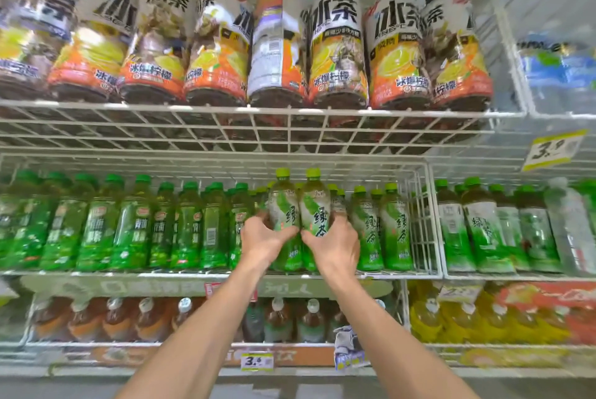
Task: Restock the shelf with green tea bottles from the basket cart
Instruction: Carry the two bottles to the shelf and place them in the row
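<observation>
- Our left grip (265, 242) curls round the left bottle (283, 202), our right grip (335, 245) round the right bottle (317, 202); the two touch, upright, at the shelf (161, 274) front.
- We should push both straight back together, level, so the neighbours (367, 224) stay standing.

The middle wire shelf (96, 273) carries a packed row of upright bottles. The green drinks (129, 224) with dark green caps fill its left part. The green tea bottles (383, 227) with lighter caps fill its right part, up to a wire divider (421, 227). At its front, the left front bottle (283, 202) and the right front bottle (315, 202) touch side by side; whether their bases rest on it is unclear. Above it, the top wire shelf (129, 113) bears large iced tea bottles (338, 44). Below it, the lower shelf (129, 344) bears white-capped brown tea bottles (148, 318).
</observation>
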Demonstrator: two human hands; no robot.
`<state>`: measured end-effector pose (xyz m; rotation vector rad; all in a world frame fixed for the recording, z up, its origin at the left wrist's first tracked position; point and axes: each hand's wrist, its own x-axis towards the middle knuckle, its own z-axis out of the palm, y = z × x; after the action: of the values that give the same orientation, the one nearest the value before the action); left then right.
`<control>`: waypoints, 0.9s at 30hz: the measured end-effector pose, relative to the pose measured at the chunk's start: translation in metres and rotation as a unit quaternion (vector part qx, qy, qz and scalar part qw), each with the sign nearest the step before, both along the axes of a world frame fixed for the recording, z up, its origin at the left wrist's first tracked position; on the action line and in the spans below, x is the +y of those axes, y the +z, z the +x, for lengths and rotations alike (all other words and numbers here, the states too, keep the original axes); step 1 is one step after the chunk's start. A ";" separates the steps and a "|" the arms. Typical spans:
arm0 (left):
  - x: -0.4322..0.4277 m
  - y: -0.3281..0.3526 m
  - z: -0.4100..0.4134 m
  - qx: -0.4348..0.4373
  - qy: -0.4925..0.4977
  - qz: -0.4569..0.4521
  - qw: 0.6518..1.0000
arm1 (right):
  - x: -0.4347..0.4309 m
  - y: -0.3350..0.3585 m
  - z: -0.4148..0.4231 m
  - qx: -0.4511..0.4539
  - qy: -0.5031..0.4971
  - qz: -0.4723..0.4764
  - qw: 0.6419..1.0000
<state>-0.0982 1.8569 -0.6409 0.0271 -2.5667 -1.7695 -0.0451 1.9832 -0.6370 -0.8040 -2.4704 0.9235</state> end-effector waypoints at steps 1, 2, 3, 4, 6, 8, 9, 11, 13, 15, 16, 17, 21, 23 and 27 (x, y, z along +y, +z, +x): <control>0.001 -0.001 -0.001 -0.005 0.010 0.000 1.000 | -0.001 -0.001 -0.001 -0.003 -0.001 0.001 1.000; 0.001 -0.003 -0.001 -0.012 0.020 -0.002 1.000 | -0.002 -0.002 -0.001 -0.006 -0.001 0.002 1.000; 0.002 -0.004 -0.003 -0.021 0.030 -0.003 0.999 | -0.002 -0.003 -0.002 -0.009 -0.002 0.001 1.000; 0.003 -0.004 -0.003 -0.027 0.035 -0.009 0.999 | -0.002 -0.003 -0.003 -0.013 -0.004 -0.002 1.000; 0.006 -0.002 -0.002 -0.036 0.034 -0.028 0.998 | -0.001 -0.002 -0.005 -0.019 -0.010 -0.006 1.000; 0.008 0.000 -0.003 -0.049 0.031 -0.042 0.997 | 0.001 -0.005 -0.006 -0.022 -0.020 -0.004 1.000; 0.008 0.001 -0.004 -0.053 0.030 -0.044 0.997 | 0.002 -0.007 -0.006 -0.025 -0.023 -0.002 0.999; 0.007 0.001 -0.006 -0.057 0.025 -0.046 0.997 | 0.005 -0.012 -0.006 -0.030 -0.032 -0.004 0.999; 0.006 -0.001 -0.007 -0.052 0.020 -0.054 0.997 | 0.008 -0.016 -0.008 -0.035 -0.045 -0.006 0.998; 0.006 -0.003 -0.006 -0.048 0.014 -0.063 0.997 | 0.010 -0.018 -0.008 -0.039 -0.049 -0.001 0.998; 0.005 -0.004 -0.005 -0.043 0.010 -0.069 0.997 | 0.010 -0.019 -0.009 -0.040 -0.049 0.004 0.998; 0.005 -0.004 -0.005 -0.038 0.007 -0.077 0.996 | 0.010 -0.020 -0.009 -0.040 -0.048 0.009 0.998; 0.006 -0.005 -0.004 -0.031 -0.006 -0.103 0.994 | 0.010 -0.022 -0.010 -0.040 -0.040 0.023 0.998; 0.005 -0.006 -0.003 -0.023 -0.015 -0.108 0.994 | 0.010 -0.023 -0.009 -0.041 -0.039 0.027 0.998; 0.004 -0.008 -0.003 -0.004 -0.017 -0.115 0.993 | 0.010 -0.024 -0.011 -0.040 -0.042 0.039 0.998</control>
<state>-0.1010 1.8613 -0.6491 -0.0142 -2.7749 -1.4735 -0.0558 1.9930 -0.6610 -0.9263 -2.5025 0.7739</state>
